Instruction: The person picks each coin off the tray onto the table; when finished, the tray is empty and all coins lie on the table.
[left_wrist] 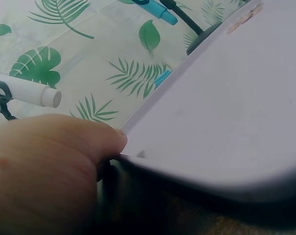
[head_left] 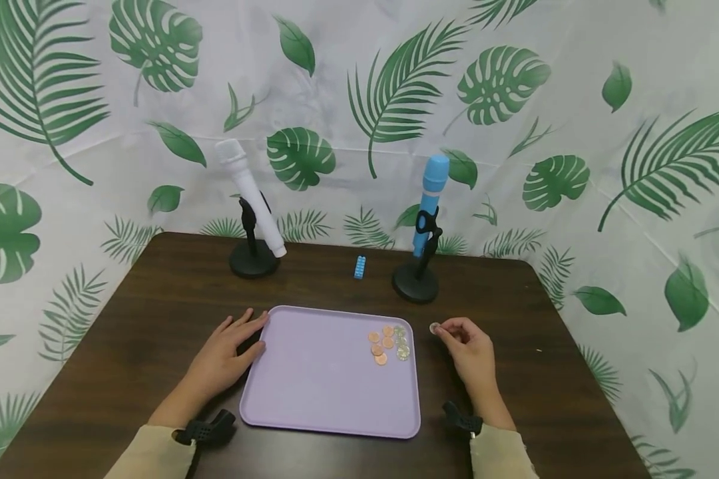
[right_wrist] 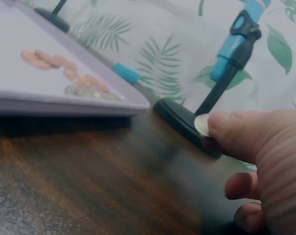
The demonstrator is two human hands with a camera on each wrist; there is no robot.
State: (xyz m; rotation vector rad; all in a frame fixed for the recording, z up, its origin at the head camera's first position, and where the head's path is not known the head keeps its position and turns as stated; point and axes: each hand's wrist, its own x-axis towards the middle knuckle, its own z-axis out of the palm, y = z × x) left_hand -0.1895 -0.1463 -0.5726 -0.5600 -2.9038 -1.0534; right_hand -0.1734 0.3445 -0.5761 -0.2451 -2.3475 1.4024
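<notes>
The right hand (head_left: pixel 472 352) pinches one silvery coin (right_wrist: pixel 201 125) between thumb and forefinger, so this coin sits at the very tips, on the side toward the tray (head_left: pixel 329 392). It is just outside the tray's right rim, near the far corner. The coin is round and has no long axis; it is held tilted up, and in the right wrist view one flat face is turned to the camera.

The left hand (head_left: pixel 222 359) has its fingers loosely spread and touches the left rim of the lilac tray, whose long side runs from left to right across the dark wooden table (head_left: pixel 533 392). In the tray, close to the right rim, lie five copper-coloured coins (head_left: pixel 387 342) and, beside them, some paler coins (head_left: pixel 403 353). The raised rim stands between these and the pinched coin.

Behind the tray I see a white microphone (head_left: pixel 254 196) and a blue microphone (head_left: pixel 431 199), both leaning on black stands (head_left: pixel 415 283), with a small blue toy brick (head_left: pixel 359 267) between them.
</notes>
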